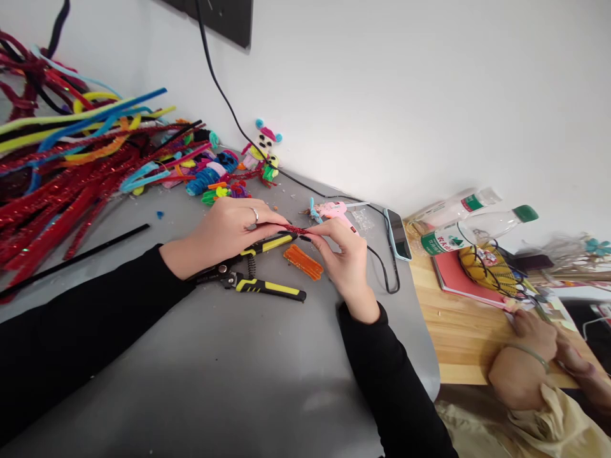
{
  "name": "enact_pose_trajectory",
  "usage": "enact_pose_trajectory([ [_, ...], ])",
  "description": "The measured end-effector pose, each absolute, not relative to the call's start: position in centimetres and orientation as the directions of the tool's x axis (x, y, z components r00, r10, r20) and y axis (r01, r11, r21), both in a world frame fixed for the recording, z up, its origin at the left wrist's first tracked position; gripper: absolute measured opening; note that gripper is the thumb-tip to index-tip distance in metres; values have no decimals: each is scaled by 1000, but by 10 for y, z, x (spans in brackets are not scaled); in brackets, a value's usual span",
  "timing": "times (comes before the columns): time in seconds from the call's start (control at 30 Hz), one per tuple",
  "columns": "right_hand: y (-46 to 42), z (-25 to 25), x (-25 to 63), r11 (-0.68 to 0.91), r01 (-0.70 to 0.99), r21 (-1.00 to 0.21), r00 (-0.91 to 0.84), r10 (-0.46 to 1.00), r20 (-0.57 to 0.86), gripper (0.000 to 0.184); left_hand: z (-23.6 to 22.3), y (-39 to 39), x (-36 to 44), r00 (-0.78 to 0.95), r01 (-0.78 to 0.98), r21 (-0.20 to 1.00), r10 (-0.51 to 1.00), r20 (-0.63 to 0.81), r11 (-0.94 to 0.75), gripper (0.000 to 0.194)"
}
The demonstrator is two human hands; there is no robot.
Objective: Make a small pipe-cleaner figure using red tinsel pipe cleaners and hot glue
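Observation:
A short piece of red glittery pipe cleaner (296, 229) stretches between my two hands, just above the grey table (248, 369). My left hand (224, 230), with a ring on one finger, pinches its left end. The right end is pinched between thumb and fingers of my right hand (341, 257). Beneath them lie pliers (270, 287) with black and yellow handles, their jaws partly hidden behind my left wrist. An orange bundle of pipe cleaner pieces (303, 262) rests beside my right hand. Behind that hand sits a pink glue gun (331, 210).
Loose pipe cleaners (95, 172) pile up at the left, one black pipe cleaner (95, 251) nearby. Small pipe-cleaner figures (261, 149) stand by the wall. A black cable (229, 105) runs past a phone (397, 234). Bottles (470, 232) and another person's hands (534, 337) are at the right.

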State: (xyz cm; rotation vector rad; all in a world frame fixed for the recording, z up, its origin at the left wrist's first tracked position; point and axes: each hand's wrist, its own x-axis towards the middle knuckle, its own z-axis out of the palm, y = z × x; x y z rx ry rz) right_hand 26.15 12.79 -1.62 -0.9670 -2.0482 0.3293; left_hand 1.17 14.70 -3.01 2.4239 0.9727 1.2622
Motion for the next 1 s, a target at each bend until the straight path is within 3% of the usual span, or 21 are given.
enact_pose_trajectory([
  [0.17, 128, -14, 262, 669, 506, -545, -371, 739, 562, 20, -30, 146, 11, 380, 448, 454, 624, 683, -770, 22],
  [0.27, 127, -13, 260, 690, 514, -510, -391, 717, 577, 12, -29, 145, 12, 400, 436, 465, 628, 668, -771, 22],
  [0.47, 125, -15, 257, 691, 533, -488, -361, 708, 607, 16, -30, 144, 12, 412, 459, 505, 679, 608, -731, 27],
  [0.73, 127, -12, 260, 686, 520, -509, -411, 723, 555, 21, -32, 146, 9, 399, 439, 469, 634, 662, -766, 24],
  [0.83, 127, -13, 257, 731, 484, -481, -437, 678, 591, 12, -33, 146, 10, 409, 420, 454, 611, 678, -786, 25],
  [1.0, 126, -17, 254, 731, 507, -457, -400, 669, 627, 14, -33, 143, 12, 408, 426, 468, 626, 664, -774, 27],
])
